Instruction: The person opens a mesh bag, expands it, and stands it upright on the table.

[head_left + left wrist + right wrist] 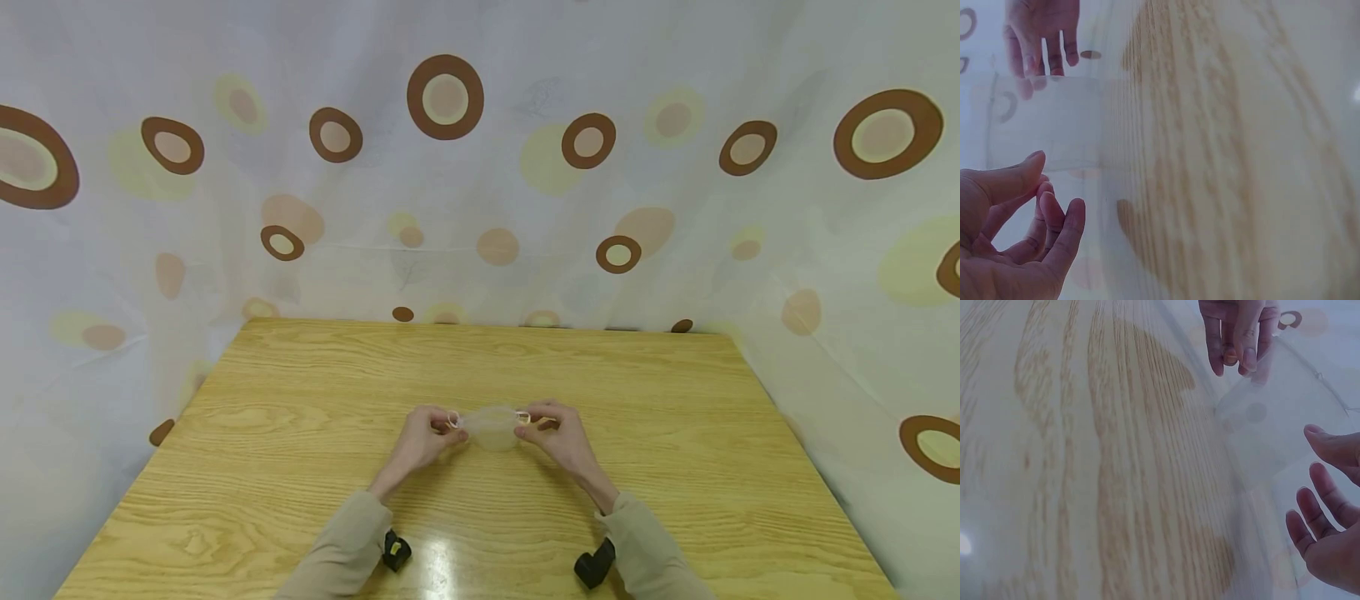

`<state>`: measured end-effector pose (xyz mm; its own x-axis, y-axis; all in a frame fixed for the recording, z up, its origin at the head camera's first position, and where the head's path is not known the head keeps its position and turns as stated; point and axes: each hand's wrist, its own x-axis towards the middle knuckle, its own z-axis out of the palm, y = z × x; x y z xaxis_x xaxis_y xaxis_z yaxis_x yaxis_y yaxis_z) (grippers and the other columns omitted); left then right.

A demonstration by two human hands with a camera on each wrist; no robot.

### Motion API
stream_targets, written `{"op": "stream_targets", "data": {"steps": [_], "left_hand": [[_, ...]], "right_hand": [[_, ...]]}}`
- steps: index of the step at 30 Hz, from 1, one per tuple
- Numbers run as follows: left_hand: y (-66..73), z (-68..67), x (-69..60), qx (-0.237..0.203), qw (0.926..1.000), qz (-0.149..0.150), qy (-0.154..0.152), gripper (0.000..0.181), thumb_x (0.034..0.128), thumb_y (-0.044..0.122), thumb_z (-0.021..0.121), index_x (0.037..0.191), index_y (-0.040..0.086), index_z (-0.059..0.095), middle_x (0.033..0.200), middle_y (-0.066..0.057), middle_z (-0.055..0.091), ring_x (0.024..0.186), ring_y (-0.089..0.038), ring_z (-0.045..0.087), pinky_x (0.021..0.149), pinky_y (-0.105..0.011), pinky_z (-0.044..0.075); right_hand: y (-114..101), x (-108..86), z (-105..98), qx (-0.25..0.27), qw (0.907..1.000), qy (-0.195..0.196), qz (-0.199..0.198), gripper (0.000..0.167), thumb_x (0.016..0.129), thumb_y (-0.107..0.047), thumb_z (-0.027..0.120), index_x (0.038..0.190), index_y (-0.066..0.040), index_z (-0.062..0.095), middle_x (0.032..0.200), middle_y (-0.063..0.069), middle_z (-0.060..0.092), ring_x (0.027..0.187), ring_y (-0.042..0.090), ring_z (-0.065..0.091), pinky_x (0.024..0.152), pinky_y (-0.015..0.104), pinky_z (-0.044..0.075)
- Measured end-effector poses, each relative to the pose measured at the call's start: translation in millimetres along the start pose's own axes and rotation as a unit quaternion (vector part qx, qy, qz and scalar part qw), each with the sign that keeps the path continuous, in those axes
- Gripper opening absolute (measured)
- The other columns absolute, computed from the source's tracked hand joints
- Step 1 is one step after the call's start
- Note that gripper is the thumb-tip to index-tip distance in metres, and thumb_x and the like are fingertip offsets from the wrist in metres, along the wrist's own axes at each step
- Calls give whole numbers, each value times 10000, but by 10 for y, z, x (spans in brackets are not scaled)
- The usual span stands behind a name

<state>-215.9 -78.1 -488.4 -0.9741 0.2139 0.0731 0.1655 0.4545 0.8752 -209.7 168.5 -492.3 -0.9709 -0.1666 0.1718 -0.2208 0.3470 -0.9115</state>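
Observation:
A thin, translucent plastic sheet (pixel 492 429) spans the gap between both hands above the table, with a small white loop at either end. My left hand (pixel 424 437) pinches its left end between thumb and fingers. The right hand (pixel 558 437) holds the opposite end, thumb below and forefinger above. In the left wrist view the sheet (pixel 1054 125) looks nearly rectangular, and the left hand (pixel 1019 231) is at its near edge. The right wrist view has the right hand (pixel 1335 512) beside the sheet (pixel 1285 419), fingers spread; the exact contact there is unclear.
The wooden table (pixel 300 375) has a light grain and a bright reflection near its front. A pale curtain (pixel 510 192) with brown rings and dots surrounds its back and sides. Black wrist devices hang below the left sleeve (pixel 341 546) and right sleeve (pixel 648 546).

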Motion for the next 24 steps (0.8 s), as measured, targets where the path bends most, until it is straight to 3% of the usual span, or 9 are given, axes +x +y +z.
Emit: {"op": "stream_targets", "data": {"steps": [4,10,17,24], "left_hand": [[-7,-2,0,-54,10000,-2,-47,118,852,65,794,916,-32,775,877,-169,725,691,-100,581,534,-179,422],[-31,-12,4,-114,9999,39,-101,125,851,60,795,928,-36,775,869,-173,718,667,-99,554,515,-177,401],[-19,-32,-8,-164,9998,-48,-46,132,833,11,789,953,-40,768,1027,-208,751,693,-95,579,520,-167,408],[-49,-65,-20,-236,9996,-137,100,182,829,-16,776,1010,-35,771,933,-194,756,703,-68,578,559,-162,433]], "right_hand": [[5,-7,-9,20,10000,-85,16,259,861,-100,792,1105,-19,756,1094,167,687,959,201,570,870,320,512],[17,-15,-25,14,9998,-184,-95,278,866,-93,785,1130,-13,745,1113,182,680,977,249,571,885,398,514],[24,-16,-66,-207,9992,-290,-176,306,880,-108,773,1170,-20,732,1166,189,673,1019,335,575,897,414,514],[49,-6,-106,-333,9989,-280,-172,310,880,-99,769,1177,-20,727,1236,195,654,1112,368,563,914,433,490]]}}
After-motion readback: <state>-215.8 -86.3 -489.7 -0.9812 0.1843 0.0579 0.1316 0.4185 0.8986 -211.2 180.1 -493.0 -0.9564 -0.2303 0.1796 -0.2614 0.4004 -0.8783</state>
